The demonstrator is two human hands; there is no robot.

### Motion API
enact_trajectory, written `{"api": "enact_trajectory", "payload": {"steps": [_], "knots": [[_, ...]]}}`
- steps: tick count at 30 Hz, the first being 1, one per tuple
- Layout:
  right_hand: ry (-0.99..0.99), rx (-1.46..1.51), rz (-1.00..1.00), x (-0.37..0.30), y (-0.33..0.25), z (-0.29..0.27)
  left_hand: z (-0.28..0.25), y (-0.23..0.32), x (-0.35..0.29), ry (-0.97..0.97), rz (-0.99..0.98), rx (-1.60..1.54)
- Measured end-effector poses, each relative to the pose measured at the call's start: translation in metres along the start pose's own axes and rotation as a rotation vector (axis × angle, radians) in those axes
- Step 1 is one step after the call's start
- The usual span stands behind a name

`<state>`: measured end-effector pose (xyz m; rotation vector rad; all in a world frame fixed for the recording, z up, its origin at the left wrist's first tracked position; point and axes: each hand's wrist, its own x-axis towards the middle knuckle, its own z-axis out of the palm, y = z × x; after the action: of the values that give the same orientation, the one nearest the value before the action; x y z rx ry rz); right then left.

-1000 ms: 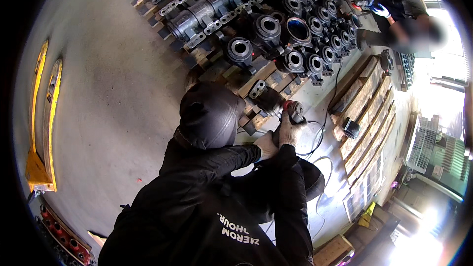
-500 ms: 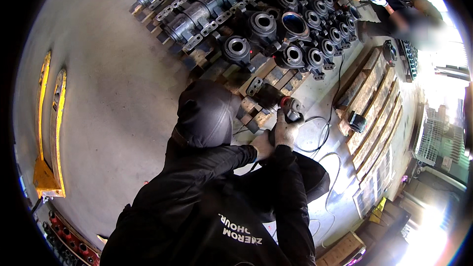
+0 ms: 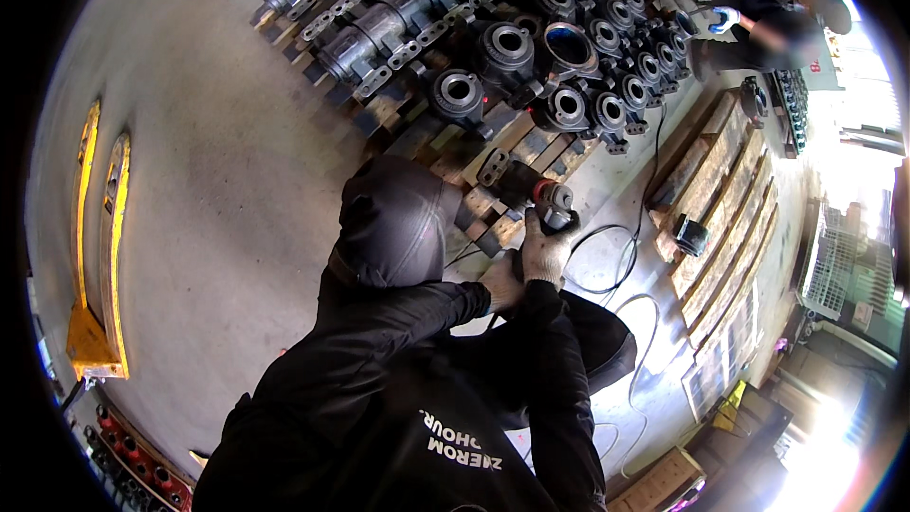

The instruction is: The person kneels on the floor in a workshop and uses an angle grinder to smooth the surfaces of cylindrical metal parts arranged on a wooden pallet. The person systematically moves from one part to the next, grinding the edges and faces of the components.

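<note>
My right hand [image 3: 545, 253], in a pale glove with dark fingertips, wraps the front of what looks like an angle grinder [image 3: 559, 199] with a grey head and reddish disc. Behind it, my left hand [image 3: 501, 285], also gloved, closes round the tool's dark body, which is mostly hidden by the hands. The disc is at the right end of a black metal part [image 3: 515, 184] with a flat drilled flange; whether they touch I cannot tell. That part lies at the near edge of a wooden pallet [image 3: 517, 137].
Black cast housings [image 3: 457, 90] and long track-like assemblies [image 3: 398, 24] crowd the pallet ahead. A black cable [image 3: 629, 246] loops over the floor on the right, near another pallet [image 3: 725, 218] carrying a small black part [image 3: 690, 235]. Yellow forks [image 3: 114, 228] stand left. A co-worker [image 3: 758, 0] is at far right.
The grinder's head and my right hand have shifted slightly left, with the disc staying by the black part. The co-worker's gloved hands have moved apart.
</note>
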<state>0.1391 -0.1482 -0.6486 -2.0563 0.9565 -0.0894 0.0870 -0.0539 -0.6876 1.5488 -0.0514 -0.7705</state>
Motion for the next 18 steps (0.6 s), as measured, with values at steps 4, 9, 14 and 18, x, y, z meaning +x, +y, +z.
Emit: {"api": "enact_trajectory", "payload": {"steps": [4,9,14,18], "knots": [[0.078,0.004,0.098,0.005,0.006,-0.004,-0.002,0.009,0.005,-0.066,-0.101,0.101],[0.01,0.018,0.027,0.011,0.009,-0.004,0.01,-0.013,0.009,0.063,-0.01,0.059],[0.091,0.025,0.2,0.02,0.01,-0.015,-0.001,0.025,0.019,-0.15,-0.191,0.213],[0.156,0.055,0.19,0.022,0.023,-0.02,-0.001,0.039,0.018,-0.233,-0.13,0.274]]}}
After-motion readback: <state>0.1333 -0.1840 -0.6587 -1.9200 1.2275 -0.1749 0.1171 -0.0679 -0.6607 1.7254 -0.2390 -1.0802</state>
